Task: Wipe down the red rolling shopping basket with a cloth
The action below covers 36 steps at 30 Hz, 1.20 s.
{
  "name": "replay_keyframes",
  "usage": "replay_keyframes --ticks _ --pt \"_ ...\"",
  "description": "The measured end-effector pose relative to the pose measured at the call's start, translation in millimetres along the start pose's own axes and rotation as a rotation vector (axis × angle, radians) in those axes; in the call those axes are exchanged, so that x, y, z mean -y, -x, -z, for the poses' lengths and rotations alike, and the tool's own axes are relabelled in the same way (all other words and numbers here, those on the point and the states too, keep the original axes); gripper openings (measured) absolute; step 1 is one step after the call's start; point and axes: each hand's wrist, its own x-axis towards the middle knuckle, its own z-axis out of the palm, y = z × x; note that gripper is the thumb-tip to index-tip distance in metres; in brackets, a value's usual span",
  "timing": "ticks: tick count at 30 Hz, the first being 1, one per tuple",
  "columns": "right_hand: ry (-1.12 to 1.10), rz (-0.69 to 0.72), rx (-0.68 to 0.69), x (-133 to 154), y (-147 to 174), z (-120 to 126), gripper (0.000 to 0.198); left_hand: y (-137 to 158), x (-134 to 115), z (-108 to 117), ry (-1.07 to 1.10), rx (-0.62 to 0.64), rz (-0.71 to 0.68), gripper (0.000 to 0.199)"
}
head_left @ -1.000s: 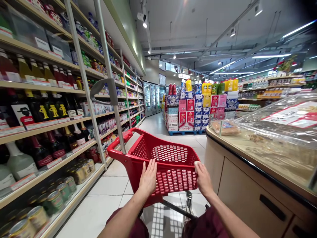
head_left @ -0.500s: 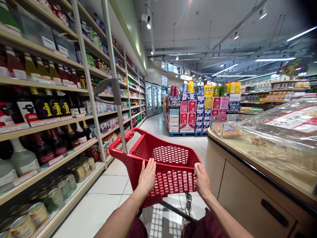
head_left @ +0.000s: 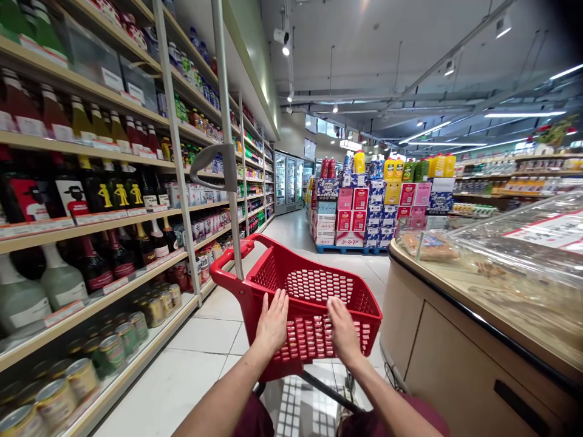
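A red plastic shopping cart (head_left: 319, 312) with lattice walls stands side-on before me, its handle end at the left. My left hand (head_left: 272, 318) is laid along the near side wall, fingers stretched up past the rim. Farther along that side, my right hand (head_left: 342, 328) is at the rim with its fingers raised and loosely bent, slightly blurred. Neither hand shows anything held. My palms and thumbs are mostly hidden. A metal pole (head_left: 226, 121) with a grey loop bracket (head_left: 214, 167) rises from the handle end.
Shelves of bottles and cans (head_left: 109, 215) run along the left. A wooden counter (head_left: 455, 340) with a clear cover stands close on the right. Ahead, stacked drink cartons (head_left: 350, 215) rest on a blue pallet, with glass-door coolers (head_left: 288, 179) beyond. White floor tiles (head_left: 200, 346) lie below.
My right hand has shifted left from the cart's front corner toward the middle of its side. My left hand stays against the cart. The view has turned slightly left.
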Motion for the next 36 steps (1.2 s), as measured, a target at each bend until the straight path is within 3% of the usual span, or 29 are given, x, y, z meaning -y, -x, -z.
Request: replay_keyframes --ticks 2,4,9,11,15,17,22,24,29,31,36 --pt "-0.083 0.151 0.057 22 -5 -9 0.066 1 5 1 0.008 0.006 -0.004 0.066" --pt "-0.111 0.194 0.085 23 -6 -9 0.068 4 14 4 0.005 -0.001 0.025 0.067" --pt "-0.009 -0.071 -0.051 -16 1 2 0.074 9 25 5 -0.004 -0.019 0.094 0.069" --pt "-0.029 -0.046 -0.048 -2 -2 -6 0.073 10 21 4 0.005 -0.007 0.078 0.068" --pt "-0.166 0.198 0.043 55 -15 -27 0.068 12 21 3 0.013 -0.011 0.025 0.069" --pt "-0.187 0.238 0.067 58 -16 -27 0.069 16 30 6 -0.001 -0.026 0.038 0.069" --pt "-0.119 0.014 -0.017 26 -9 -20 0.073 27 53 10 -0.020 -0.087 0.104 0.067" --pt "-0.170 0.039 -0.008 46 -14 -28 0.072 30 55 8 -0.027 -0.095 0.104 0.068" --pt "-0.362 0.314 0.063 137 -43 -48 0.064 39 72 9 -0.050 -0.121 0.121 0.068" --pt "-0.370 0.344 0.084 141 -50 -50 0.062 45 88 15 -0.060 -0.150 0.211 0.067" --pt "-0.301 0.146 0.029 117 -48 -57 0.064 49 125 28 -0.035 -0.178 0.331 0.068"
